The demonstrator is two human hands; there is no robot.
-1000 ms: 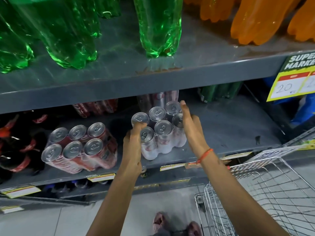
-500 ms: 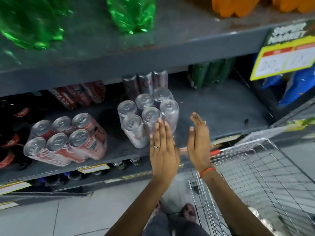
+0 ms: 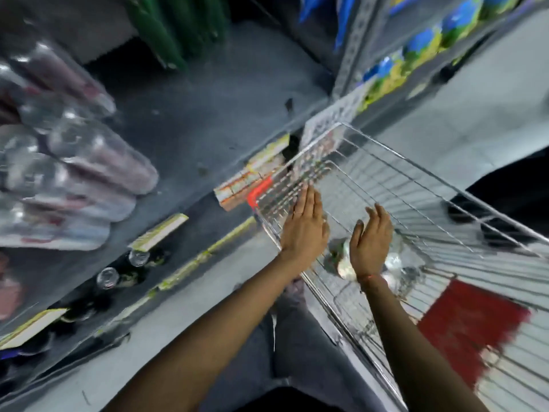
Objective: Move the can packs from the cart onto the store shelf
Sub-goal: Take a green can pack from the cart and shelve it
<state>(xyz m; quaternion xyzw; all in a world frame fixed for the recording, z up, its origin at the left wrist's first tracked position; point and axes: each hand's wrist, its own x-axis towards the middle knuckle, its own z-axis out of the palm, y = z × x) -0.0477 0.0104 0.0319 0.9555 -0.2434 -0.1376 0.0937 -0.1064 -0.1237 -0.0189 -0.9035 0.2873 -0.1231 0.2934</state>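
Both hands, left hand (image 3: 304, 230) and right hand (image 3: 371, 242), moved over cart (image 3: 386, 179); can pack (image 3: 341, 257) beneath.

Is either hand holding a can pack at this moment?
No. The left hand and right hand are both open and empty, spread above the wire cart.

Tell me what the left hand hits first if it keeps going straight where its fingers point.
Most likely the wire side of the cart. The left hand, open and flat, points up the picture toward that side near its red corner. Blur hides depth, so it might pass above the rim.
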